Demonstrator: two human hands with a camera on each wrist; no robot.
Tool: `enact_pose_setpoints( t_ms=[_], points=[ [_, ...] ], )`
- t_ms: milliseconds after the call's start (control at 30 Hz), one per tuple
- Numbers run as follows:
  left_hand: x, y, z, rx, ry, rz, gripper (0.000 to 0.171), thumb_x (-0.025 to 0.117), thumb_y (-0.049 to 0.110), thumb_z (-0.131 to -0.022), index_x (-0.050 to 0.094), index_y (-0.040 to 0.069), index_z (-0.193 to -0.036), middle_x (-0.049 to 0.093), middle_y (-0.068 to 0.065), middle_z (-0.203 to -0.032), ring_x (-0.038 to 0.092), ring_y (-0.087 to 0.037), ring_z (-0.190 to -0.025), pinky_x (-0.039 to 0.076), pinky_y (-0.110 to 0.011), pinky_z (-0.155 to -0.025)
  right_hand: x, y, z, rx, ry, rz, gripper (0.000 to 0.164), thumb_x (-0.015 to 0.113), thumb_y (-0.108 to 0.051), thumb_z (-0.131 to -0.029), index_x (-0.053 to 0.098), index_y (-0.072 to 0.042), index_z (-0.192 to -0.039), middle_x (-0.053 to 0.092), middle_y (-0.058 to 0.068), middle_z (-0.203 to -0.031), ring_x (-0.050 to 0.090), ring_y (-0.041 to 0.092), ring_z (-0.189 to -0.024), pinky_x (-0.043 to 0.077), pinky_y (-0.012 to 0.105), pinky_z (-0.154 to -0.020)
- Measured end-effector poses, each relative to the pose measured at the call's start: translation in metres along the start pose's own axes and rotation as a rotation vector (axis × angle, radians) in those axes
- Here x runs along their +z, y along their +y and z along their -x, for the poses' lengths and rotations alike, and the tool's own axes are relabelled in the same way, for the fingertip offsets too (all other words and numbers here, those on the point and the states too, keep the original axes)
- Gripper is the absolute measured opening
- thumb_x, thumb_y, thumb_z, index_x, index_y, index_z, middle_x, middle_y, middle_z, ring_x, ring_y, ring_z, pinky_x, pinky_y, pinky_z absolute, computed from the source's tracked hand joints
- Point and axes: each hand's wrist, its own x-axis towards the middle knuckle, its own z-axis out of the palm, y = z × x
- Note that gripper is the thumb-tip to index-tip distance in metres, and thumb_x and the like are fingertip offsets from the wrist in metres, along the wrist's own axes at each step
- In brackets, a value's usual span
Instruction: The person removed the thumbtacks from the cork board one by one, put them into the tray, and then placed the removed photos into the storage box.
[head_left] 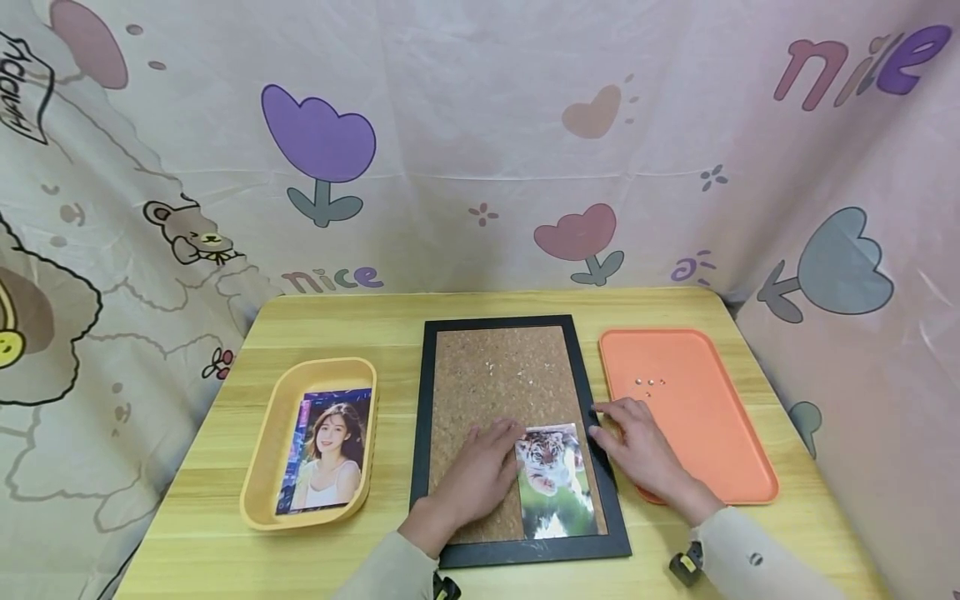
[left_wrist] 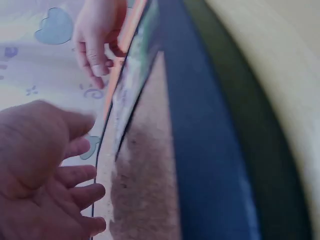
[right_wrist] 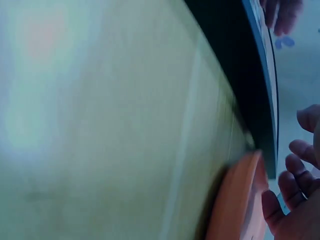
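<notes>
A cork board (head_left: 498,392) in a black frame (head_left: 424,417) lies flat on the table. On its lower right part rests a photo of a tiger cub (head_left: 558,496), with green below the animal. My left hand (head_left: 483,471) is over the cork, its fingertips at the photo's upper left corner; contact is unclear. In the left wrist view that hand (left_wrist: 45,165) has loosely bent, spread fingers and nothing in them. Beside the frame's right edge is my right hand (head_left: 641,442), near the orange tray. The right wrist view shows its fingers (right_wrist: 290,185) relaxed, holding nothing.
A yellow basket (head_left: 258,454) at the left contains a portrait photo (head_left: 330,458) on top of other printed sheets. The orange tray (head_left: 712,433) at the right bears several small shiny pieces (head_left: 651,382). Small shiny bits (head_left: 491,367) also show on the cork. A patterned curtain (head_left: 450,125) stands behind the table.
</notes>
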Motion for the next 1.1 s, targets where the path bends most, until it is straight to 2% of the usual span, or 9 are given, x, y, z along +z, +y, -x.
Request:
enact_pose_setpoints(
  t_ms=[133,233,333,433,533,767,933,1100],
  points=[
    [-0.008,0.004,-0.002,-0.117,0.118,0.219,0.039,0.054,0.017,-0.110,0.062,0.011,-0.147,0.063,-0.011,-0.148,0.058,-0.032,-0.140,0.046,-0.054,-0.116,0.004,-0.010,0.008,-0.037,-0.037,0.028,0.048,0.076,-0.032,-0.098,0.068,-0.008,-0.139,0.064,0.002,-0.114,0.051,0.016,-0.102,0.045,0.038,-0.084],
    [-0.015,0.004,-0.002,-0.211,0.146,0.398,0.035,0.053,0.013,-0.109,0.066,0.010,-0.141,0.069,-0.011,-0.137,0.065,-0.031,-0.129,0.055,-0.052,-0.104,0.006,-0.015,0.013,-0.084,-0.050,0.080,0.053,0.079,-0.035,-0.095,0.068,-0.009,-0.140,0.062,0.001,-0.110,0.049,0.014,-0.098,0.042,0.037,-0.083],
    [-0.022,0.002,-0.001,-0.277,0.102,0.601,0.033,0.053,0.011,-0.108,0.064,0.005,-0.139,0.069,-0.014,-0.132,0.068,-0.030,-0.120,0.058,-0.048,-0.098,0.009,-0.019,0.018,-0.123,-0.070,0.145,0.061,0.081,-0.043,-0.092,0.068,-0.010,-0.141,0.060,-0.002,-0.107,0.045,0.012,-0.094,0.038,0.033,-0.079],
    [-0.026,-0.001,0.002,-0.332,0.012,0.825,0.035,0.053,0.009,-0.108,0.058,-0.002,-0.141,0.068,-0.018,-0.127,0.069,-0.028,-0.110,0.061,-0.041,-0.092,0.012,-0.021,0.022,-0.154,-0.072,0.201,0.071,0.084,-0.053,-0.086,0.068,-0.011,-0.140,0.056,-0.004,-0.104,0.040,0.011,-0.089,0.033,0.031,-0.076],
    [-0.027,-0.002,0.005,-0.394,-0.066,0.985,0.038,0.051,0.008,-0.109,0.051,-0.004,-0.145,0.067,-0.021,-0.125,0.071,-0.026,-0.103,0.063,-0.036,-0.087,0.014,-0.022,0.023,-0.163,-0.078,0.224,0.081,0.085,-0.060,-0.080,0.068,-0.011,-0.141,0.052,-0.006,-0.102,0.036,0.011,-0.087,0.029,0.029,-0.076],
    [-0.024,-0.006,0.011,-0.460,-0.146,1.131,0.043,0.055,0.008,-0.106,0.046,-0.006,-0.145,0.069,-0.024,-0.123,0.076,-0.027,-0.100,0.065,-0.037,-0.085,0.016,-0.021,0.021,-0.149,-0.121,0.249,0.086,0.084,-0.068,-0.075,0.069,-0.015,-0.141,0.048,-0.006,-0.103,0.034,0.013,-0.088,0.026,0.030,-0.076],
    [-0.021,-0.010,0.014,-0.482,-0.207,1.243,0.038,0.051,0.007,-0.107,0.045,-0.007,-0.143,0.071,-0.027,-0.124,0.077,-0.032,-0.103,0.065,-0.039,-0.087,0.017,-0.019,0.021,-0.151,-0.122,0.254,0.085,0.084,-0.068,-0.075,0.070,-0.015,-0.139,0.047,-0.006,-0.104,0.034,0.014,-0.088,0.026,0.030,-0.076],
    [-0.019,-0.009,0.016,-0.493,-0.226,1.301,0.039,0.048,0.007,-0.108,0.044,-0.007,-0.143,0.071,-0.029,-0.125,0.077,-0.034,-0.106,0.064,-0.042,-0.089,0.018,-0.018,0.021,-0.158,-0.115,0.254,0.084,0.085,-0.067,-0.074,0.070,-0.016,-0.139,0.048,-0.006,-0.105,0.035,0.014,-0.089,0.027,0.030,-0.077]
  ],
)
